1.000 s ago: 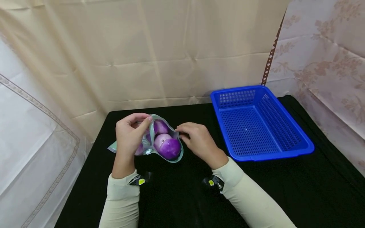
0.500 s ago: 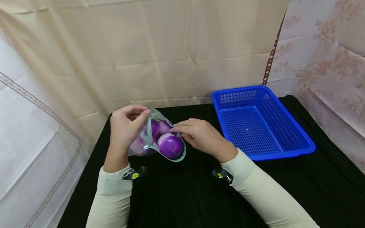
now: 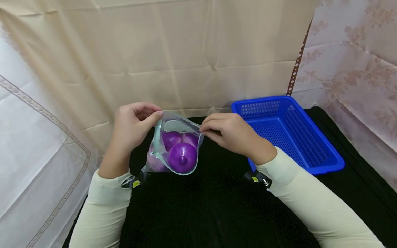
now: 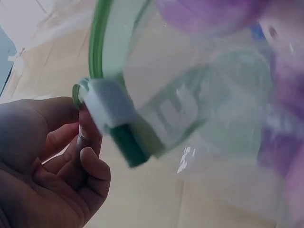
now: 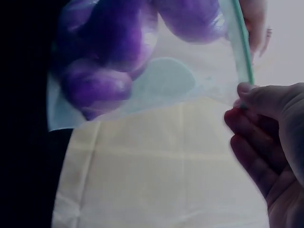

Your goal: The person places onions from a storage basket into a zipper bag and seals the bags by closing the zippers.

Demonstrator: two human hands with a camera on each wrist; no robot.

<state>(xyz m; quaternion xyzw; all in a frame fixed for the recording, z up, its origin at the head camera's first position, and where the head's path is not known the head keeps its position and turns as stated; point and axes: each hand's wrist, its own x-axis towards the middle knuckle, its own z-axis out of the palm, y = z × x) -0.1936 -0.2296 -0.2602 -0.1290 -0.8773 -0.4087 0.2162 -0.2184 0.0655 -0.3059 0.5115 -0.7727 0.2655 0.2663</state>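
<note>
A clear zip bag (image 3: 161, 151) with a pale green rim holds several purple onions (image 3: 183, 157), its mouth gaping toward me. My left hand (image 3: 131, 125) pinches one upper corner of the mouth between thumb and fingers. Beside those fingers, the left wrist view shows a whitish slider (image 4: 110, 102) on the green zip strip (image 4: 98, 38). At the opposite corner, the thumb and forefinger of my right hand (image 3: 231, 132) pinch the rim, as the right wrist view (image 5: 266, 128) also shows. Some onions are partly hidden behind the front one.
A blue perforated plastic basket (image 3: 322, 148) stands at the right rear of the black-covered table (image 3: 201, 210), partly behind my right forearm. A beige curtain (image 3: 186, 44) hangs along the back, with white cloth at the left and floral cloth at the right.
Both hands have risen and drawn apart, the left leftward and the right rightward. The bag's mouth is stretched wider and the bag stands more upright, showing more of the onions.
</note>
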